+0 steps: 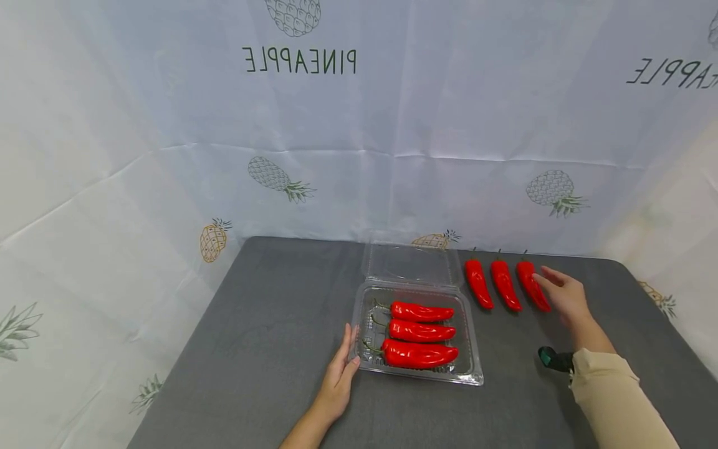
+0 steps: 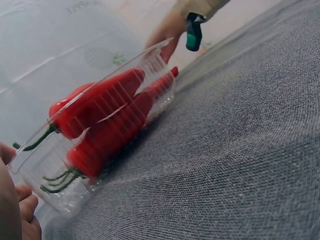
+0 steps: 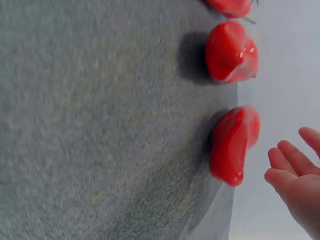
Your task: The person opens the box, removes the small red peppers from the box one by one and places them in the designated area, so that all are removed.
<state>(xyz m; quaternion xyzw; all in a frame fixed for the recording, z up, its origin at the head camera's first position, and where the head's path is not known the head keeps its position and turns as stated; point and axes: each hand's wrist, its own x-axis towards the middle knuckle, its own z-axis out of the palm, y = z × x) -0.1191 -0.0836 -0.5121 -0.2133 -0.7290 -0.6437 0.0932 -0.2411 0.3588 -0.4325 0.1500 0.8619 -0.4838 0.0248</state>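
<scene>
My left hand (image 1: 336, 377) rests against the left side of a clear plastic clamshell box (image 1: 477, 365), fingers extended along its edge and thumb at the near corner. In the left wrist view, fingertips (image 2: 29, 207) sit right at the wall below the rim. Three red peppers with green stems lie crosswise in the box, the nearest pepper (image 1: 419, 354) being the largest. Right of the box, my right hand (image 1: 565, 296) hovers beside the rightmost loose pepper (image 1: 533, 285), its fingers spread and holding nothing. A gap separates fingers and pepper (image 3: 230, 147) in the right wrist view.
Two more loose peppers, a middle pepper (image 1: 506, 285) and a left pepper (image 1: 478, 284), lie in a row on the grey table (image 1: 269, 330). The box's clear lid (image 1: 412, 262) is folded back toward the pineapple-print curtain (image 1: 392, 193). A dark strap device (image 1: 554, 359) sits at my right wrist.
</scene>
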